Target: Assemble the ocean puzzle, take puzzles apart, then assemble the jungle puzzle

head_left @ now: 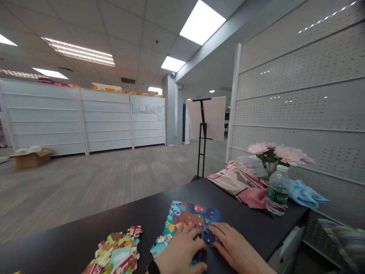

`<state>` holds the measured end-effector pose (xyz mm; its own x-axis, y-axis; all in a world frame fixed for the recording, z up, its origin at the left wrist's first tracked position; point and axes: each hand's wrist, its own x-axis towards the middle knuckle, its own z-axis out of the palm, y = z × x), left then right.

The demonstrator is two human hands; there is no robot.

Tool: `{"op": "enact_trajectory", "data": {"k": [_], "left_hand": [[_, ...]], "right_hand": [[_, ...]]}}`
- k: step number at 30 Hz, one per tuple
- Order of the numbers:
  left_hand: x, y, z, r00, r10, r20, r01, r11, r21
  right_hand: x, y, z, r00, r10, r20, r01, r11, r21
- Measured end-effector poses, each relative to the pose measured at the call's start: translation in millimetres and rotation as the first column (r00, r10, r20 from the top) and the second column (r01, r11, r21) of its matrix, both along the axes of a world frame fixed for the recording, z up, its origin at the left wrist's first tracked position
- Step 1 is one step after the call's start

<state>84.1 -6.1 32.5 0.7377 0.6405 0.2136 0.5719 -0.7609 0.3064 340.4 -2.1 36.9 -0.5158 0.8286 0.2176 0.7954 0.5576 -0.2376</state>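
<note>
Steady the puzzle [188,216] on the dark table [151,213] with the left hand [184,243] loosely spread over its near part, and press gently along its right edge with the right hand [232,245] extended, unclenched.

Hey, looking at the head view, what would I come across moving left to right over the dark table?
Pile of puzzle pieces → left hand on the assembled puzzle section → right hand at that section's right side → bottle with a green label → blue cloth.
</note>
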Motion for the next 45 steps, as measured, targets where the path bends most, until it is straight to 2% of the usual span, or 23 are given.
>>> {"op": "enact_trajectory", "data": {"k": [3,7,12,15,20,22,25,30,33,38,41,45], "left_hand": [[0.4,3.3,-8.4,1.000,0.005,0.018,-0.005,1.000,0.017],[3.6,13.6,-24.7,1.000,-0.002,-0.012,0.002,0.999,0.034],[7.9,26.9,-45.3,1.000,0.008,-0.028,-0.006,0.997,0.078],[7.0,26.4,-45.0,1.000,0.018,-0.024,-0.016,0.997,0.078],[3.9,19.3,-33.8,1.000,0.008,-0.013,-0.007,0.997,0.072],[5.0,19.7,-35.2,1.000,0.017,-0.020,-0.015,0.996,0.084],[9.0,24.8,-45.4,0.998,0.041,-0.050,-0.034,0.991,0.132],[13.0,32.1,-59.0,0.997,0.059,-0.059,-0.046,0.980,0.193],[11.0,28.7,-52.2,0.997,0.061,-0.042,-0.053,0.985,0.165],[1.7,11.7,-22.0,1.000,0.001,0.008,-0.002,0.999,0.053],[-2.8,1.7,-7.6,0.999,0.008,0.052,-0.009,1.000,0.016],[-3.8,-6.6,1.1,0.997,0.031,0.077,-0.031,0.999,-0.013]], "right_hand": [[-3.3,8.1,9.2,0.999,-0.007,0.037,0.006,0.999,0.039],[0.3,25.1,24.7,1.000,0.016,0.002,-0.016,0.999,-0.046],[3.7,60.2,34.2,0.986,-0.166,0.032,0.169,0.971,-0.169],[-2.3,86.1,34.4,0.974,-0.210,0.084,0.224,0.947,-0.228],[-14.3,125.8,36.5,0.959,-0.238,0.156,0.279,0.894,-0.350],[-16.8,136.5,36.5,0.960,-0.232,0.155,0.276,0.869,-0.410],[-17.3,143.9,32.0,0.969,-0.234,0.078,0.244,0.859,-0.450],[-3.8,143.5,15.9,0.944,-0.288,-0.163,0.169,0.842,-0.513],[11.5,141.5,11.3,0.888,-0.327,-0.323,0.109,0.833,-0.543],[35.3,129.5,18.5,0.812,-0.357,-0.462,0.068,0.844,-0.532],[39.2,112.9,21.5,0.850,-0.324,-0.415,0.066,0.847,-0.527],[27.5,89.1,20.0,0.918,-0.306,-0.252,0.165,0.873,-0.460]]}}
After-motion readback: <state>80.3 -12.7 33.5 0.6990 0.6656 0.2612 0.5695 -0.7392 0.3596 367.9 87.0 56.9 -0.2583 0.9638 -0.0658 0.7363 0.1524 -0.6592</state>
